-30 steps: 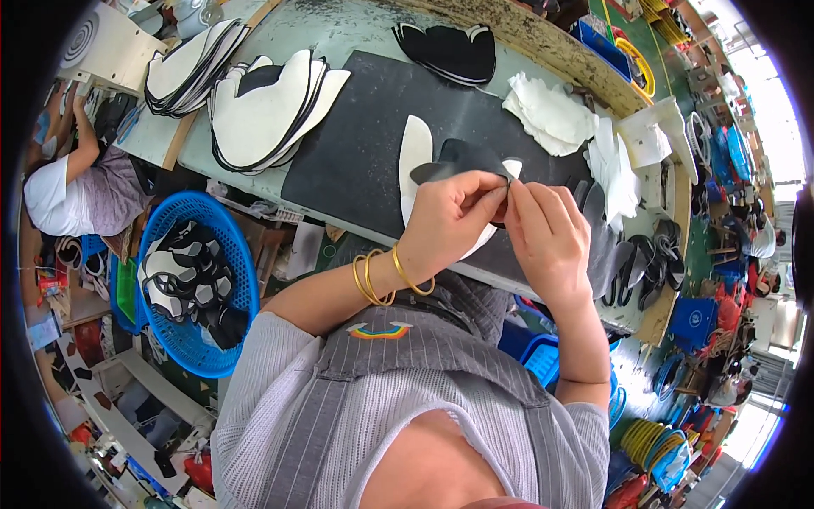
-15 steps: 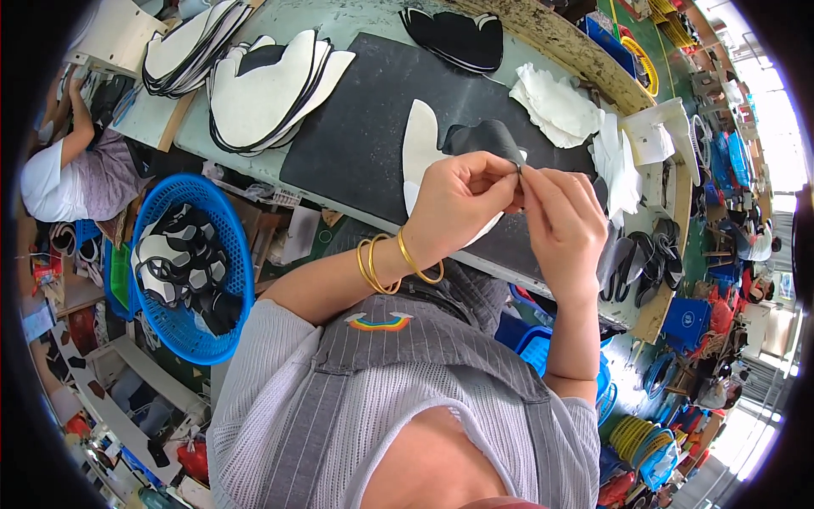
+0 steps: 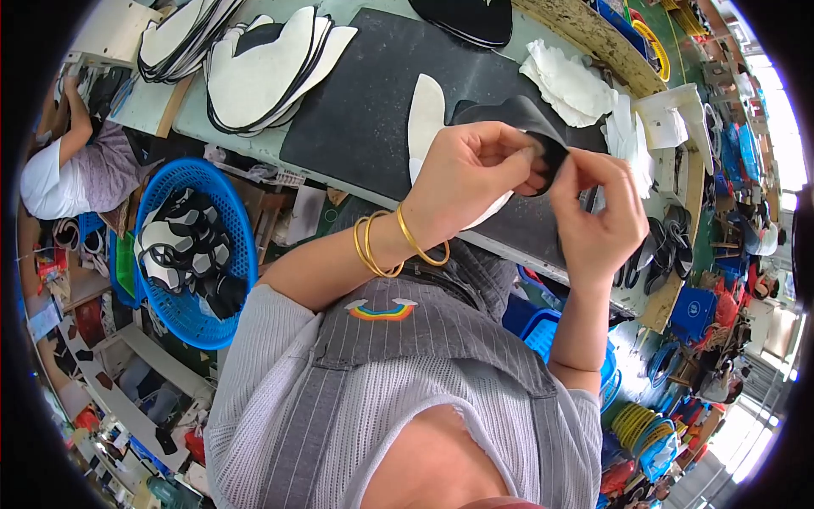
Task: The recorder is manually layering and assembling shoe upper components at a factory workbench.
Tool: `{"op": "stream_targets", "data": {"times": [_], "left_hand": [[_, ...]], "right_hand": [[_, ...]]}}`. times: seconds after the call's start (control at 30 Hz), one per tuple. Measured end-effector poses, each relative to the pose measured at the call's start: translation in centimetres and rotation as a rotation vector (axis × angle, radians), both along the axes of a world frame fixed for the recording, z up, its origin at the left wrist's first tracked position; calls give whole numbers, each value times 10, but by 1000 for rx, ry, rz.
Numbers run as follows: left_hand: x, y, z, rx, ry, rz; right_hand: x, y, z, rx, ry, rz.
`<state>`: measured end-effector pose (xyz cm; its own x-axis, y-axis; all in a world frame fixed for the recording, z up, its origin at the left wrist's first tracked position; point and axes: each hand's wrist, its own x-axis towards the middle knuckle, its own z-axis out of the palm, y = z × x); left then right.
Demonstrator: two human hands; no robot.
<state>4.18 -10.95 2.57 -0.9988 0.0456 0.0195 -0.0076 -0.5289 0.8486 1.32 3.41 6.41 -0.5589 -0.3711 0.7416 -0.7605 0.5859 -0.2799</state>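
Observation:
A curled black leather-like shoe piece (image 3: 519, 113) is held up between both hands, above a dark work mat (image 3: 339, 119). My left hand (image 3: 475, 174), with gold bangles at the wrist, is closed on its near edge. At the right edge of the piece, my right hand (image 3: 600, 208) pinches it between thumb and fingers. A white curved piece (image 3: 426, 110) lies on the mat, partly covered by my left hand; whether the black piece is joined to it is hidden.
Stacks of white cut pieces with black edges (image 3: 263, 72) lie at the table's far left, black pieces (image 3: 471, 19) at the back. Crumpled white sheets (image 3: 566, 85) rest at right, near dark shoe parts (image 3: 670, 246). A blue basket (image 3: 246, 254) of black-and-white parts stands left; another person (image 3: 80, 170) sits beyond.
My right hand has moved right and slightly down from my left hand, and the black piece now stretches between them. The view has shifted a little.

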Motion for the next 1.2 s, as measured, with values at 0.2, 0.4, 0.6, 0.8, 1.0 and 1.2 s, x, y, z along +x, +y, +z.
{"op": "stream_targets", "data": {"times": [0.2, 0.4, 0.6, 0.8, 1.0, 1.2], "left_hand": [[-1, -2, 7, -57, 7, 19], [2, 0, 9, 27, -8, 21], [1, -1, 13, -106, -10, 30], [-5, 1, 10, -73, -63, 9], [-6, -2, 13, 229, -74, -122], [-6, -6, 1, 103, 62, -126]], "right_hand": [[0, -2, -6, 3, -66, 40], [6, -3, -4, -71, -177, -3], [3, -2, -6, 30, -90, 12], [3, -2, -13, -280, -364, -76], [2, -3, -9, -345, -513, 135], [0, 16, -7, -662, -866, 96]]}}
